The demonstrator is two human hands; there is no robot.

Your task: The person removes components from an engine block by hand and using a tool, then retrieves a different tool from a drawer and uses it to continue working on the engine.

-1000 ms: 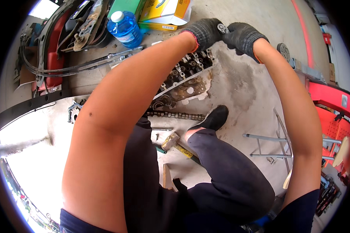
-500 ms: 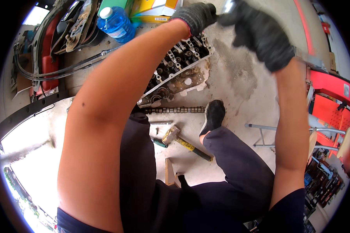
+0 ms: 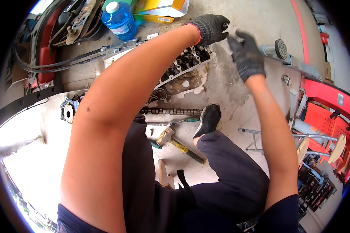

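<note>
My left hand (image 3: pixel 212 30), in a dark grey knit glove, is closed above the far end of a cylinder head (image 3: pixel 186 62). A small round-ended metal piece (image 3: pixel 224 26) shows between its thumb and fingers. To its right, my right hand (image 3: pixel 248 56), in a dark glove, hangs above the floor. Its fingers are somewhat blurred but look apart, and nothing shows in them. The cylinder head lies on its side with its valve gear exposed; my left forearm hides part of it. A lobed camshaft (image 3: pixel 171 111) rests on the nearer floor.
A hammer (image 3: pixel 182 148) and a green-handled tool (image 3: pixel 186 120) lie near my shoe. A blue liquid bottle (image 3: pixel 122 27) and a yellow box (image 3: pixel 159 8) stand far left. A jack (image 3: pixel 280 49) with a round pad and a red tool cart (image 3: pixel 326 120) are at right.
My right hand has come nearer and lower, and the shiny thing beside it is no longer in sight. My left hand has shifted slightly right and down. The view has shifted a little.
</note>
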